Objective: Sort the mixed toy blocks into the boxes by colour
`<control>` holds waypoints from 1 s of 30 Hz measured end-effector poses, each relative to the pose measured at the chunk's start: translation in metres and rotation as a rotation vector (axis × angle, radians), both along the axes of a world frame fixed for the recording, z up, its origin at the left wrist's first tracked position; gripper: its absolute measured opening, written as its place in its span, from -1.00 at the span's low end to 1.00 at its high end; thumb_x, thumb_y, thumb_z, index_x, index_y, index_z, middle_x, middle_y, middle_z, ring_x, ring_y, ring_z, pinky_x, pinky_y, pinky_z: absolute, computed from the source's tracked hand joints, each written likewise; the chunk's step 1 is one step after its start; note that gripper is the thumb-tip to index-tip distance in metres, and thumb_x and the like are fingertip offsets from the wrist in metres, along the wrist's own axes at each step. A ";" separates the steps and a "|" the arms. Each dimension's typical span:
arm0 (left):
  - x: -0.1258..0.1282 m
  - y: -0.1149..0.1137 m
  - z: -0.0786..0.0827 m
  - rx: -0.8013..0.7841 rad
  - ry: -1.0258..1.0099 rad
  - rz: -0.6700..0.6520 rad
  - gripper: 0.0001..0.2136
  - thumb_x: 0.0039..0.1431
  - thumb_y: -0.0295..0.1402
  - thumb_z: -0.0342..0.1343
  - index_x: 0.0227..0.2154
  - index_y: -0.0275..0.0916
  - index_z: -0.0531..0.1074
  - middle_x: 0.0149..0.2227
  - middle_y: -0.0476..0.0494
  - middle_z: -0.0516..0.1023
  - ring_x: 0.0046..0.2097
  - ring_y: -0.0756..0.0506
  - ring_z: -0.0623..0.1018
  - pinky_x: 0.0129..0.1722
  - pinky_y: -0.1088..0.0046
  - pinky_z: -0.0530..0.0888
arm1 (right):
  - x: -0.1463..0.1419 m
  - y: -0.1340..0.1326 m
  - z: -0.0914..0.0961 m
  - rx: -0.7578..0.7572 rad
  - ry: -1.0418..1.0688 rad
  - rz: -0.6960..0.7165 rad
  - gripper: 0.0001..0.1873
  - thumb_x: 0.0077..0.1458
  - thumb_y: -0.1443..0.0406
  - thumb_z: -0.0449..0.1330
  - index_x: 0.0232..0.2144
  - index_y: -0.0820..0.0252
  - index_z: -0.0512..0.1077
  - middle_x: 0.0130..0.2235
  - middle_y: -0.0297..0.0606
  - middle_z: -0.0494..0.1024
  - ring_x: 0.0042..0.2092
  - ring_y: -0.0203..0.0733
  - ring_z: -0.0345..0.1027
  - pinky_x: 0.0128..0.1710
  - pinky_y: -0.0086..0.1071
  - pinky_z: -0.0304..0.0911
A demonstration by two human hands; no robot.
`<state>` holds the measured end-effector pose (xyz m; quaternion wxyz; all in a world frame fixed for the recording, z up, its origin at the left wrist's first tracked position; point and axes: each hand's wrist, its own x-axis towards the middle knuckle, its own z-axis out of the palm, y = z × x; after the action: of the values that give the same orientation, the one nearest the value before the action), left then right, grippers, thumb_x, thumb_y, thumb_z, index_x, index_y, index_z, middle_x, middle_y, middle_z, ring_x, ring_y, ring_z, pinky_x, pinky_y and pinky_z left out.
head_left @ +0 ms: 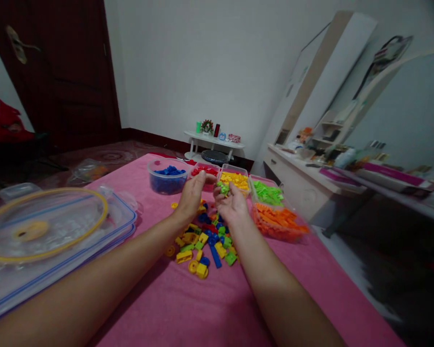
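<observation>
My left hand (192,195) hovers above a pile of mixed coloured building bricks (204,243) on the pink cloth, its fingers curled and reaching toward my right hand. What the left fingers grip, if anything, is hidden. Close beside it, my right hand (230,201) pinches a small green brick (223,189). Both hands sit just in front of the red brick tub (206,169) and the yellow brick tub (235,179).
A round tub of blue bricks (167,177) stands at the back left, with green (268,193) and orange (280,219) brick tubs to the right. Clear plastic lids (39,231) lie stacked at the left. A dresser (304,178) stands beyond the right edge.
</observation>
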<state>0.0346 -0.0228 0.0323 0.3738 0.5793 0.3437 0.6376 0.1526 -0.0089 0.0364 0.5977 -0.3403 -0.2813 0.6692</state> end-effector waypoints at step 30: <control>-0.007 0.019 -0.033 0.093 1.019 0.028 -0.80 -0.02 -0.37 0.08 -0.33 -0.19 0.56 -0.30 -0.13 0.59 -0.24 -0.09 0.53 -0.22 0.44 0.38 | 0.054 -0.003 0.001 0.366 -1.893 0.055 -0.75 -0.17 0.47 0.16 -0.36 0.20 0.49 -0.28 -0.15 0.55 -0.24 -0.08 0.44 -0.33 -0.33 0.27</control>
<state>0.0272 -0.0039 -0.0007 0.1237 0.8280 0.4613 0.2938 0.2071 -0.0124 0.0371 0.1512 -0.6338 -0.7547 0.0772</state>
